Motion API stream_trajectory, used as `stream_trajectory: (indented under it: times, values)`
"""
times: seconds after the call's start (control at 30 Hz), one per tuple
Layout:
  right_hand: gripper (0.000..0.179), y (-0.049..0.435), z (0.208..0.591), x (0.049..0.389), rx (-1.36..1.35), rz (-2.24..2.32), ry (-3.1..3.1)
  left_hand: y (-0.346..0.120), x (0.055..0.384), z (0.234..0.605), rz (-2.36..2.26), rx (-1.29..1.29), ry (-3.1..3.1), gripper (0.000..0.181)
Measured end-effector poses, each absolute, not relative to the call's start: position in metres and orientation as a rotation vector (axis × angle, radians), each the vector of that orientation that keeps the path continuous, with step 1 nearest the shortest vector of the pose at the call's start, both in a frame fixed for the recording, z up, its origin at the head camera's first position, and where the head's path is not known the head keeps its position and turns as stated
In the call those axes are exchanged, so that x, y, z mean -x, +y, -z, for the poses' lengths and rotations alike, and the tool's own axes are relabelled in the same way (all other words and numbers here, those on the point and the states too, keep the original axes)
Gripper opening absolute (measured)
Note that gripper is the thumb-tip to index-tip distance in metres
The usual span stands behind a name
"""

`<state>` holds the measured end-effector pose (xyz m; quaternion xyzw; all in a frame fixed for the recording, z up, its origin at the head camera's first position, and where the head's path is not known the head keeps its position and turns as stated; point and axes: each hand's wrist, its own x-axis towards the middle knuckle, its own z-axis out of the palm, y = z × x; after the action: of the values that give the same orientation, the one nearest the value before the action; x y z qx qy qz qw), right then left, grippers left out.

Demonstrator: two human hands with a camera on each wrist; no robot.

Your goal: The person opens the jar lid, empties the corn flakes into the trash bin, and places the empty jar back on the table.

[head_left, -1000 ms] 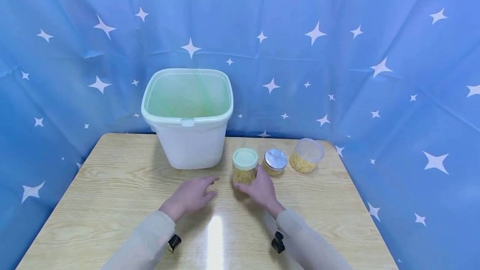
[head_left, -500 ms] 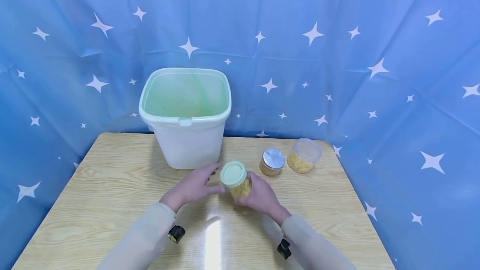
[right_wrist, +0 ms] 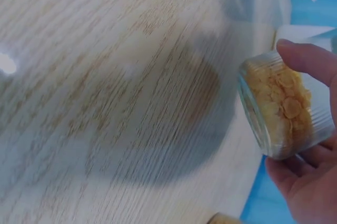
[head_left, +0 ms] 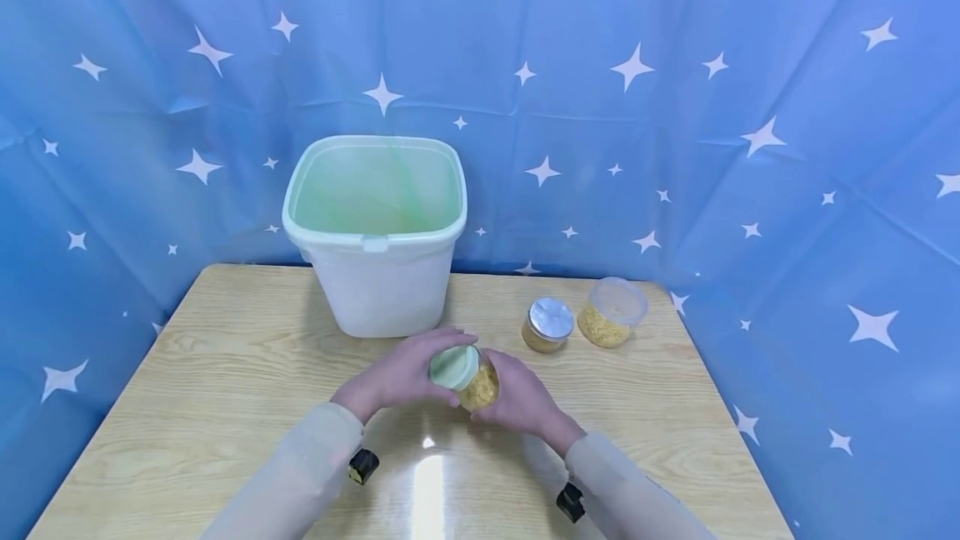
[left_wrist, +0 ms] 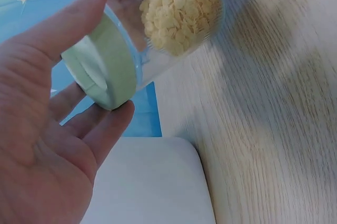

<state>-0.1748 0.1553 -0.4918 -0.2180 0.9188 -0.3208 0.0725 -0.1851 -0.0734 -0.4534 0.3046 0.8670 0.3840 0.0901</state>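
Green lid [head_left: 452, 368] now gripped by left hand [head_left: 405, 372]; jar [head_left: 482, 387] tilted further.

No readable text or numbers

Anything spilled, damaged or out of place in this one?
Nothing stands out. The green-lidded jar is tilted, but the left hand holds its lid and the right hand its body; no spill or damage shows.

White glare, soft shadows on wooden tabletop [head_left: 645, 423]
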Motion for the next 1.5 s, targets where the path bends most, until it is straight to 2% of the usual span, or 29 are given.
stream_trajectory:
  times: [0.37,0.63,0.97,1.1,1.23,1.5]
  values:
    - [0.088,0.159,0.496,0.173,0.658,0.9,2.707,-0.07,0.185,0.455,-1.005,-0.919,2.675,0.082]
    - [0.085,0.156,0.497,0.173,0.653,0.817,2.793,-0.067,0.183,0.455,-1.054,-0.662,2.73,0.08]
    - [0.079,0.152,0.499,0.174,0.635,0.716,2.828,-0.061,0.18,0.449,-0.893,-0.526,2.779,0.082]
    - [0.082,0.153,0.499,0.174,0.641,0.743,2.823,-0.067,0.179,0.449,-0.981,-0.603,2.716,0.085]
    - [0.087,0.156,0.497,0.174,0.663,0.775,2.816,-0.076,0.18,0.447,-1.118,-0.789,2.596,0.088]
    - [0.086,0.154,0.498,0.174,0.681,0.757,2.805,-0.087,0.178,0.446,-1.086,-0.905,2.571,0.074]
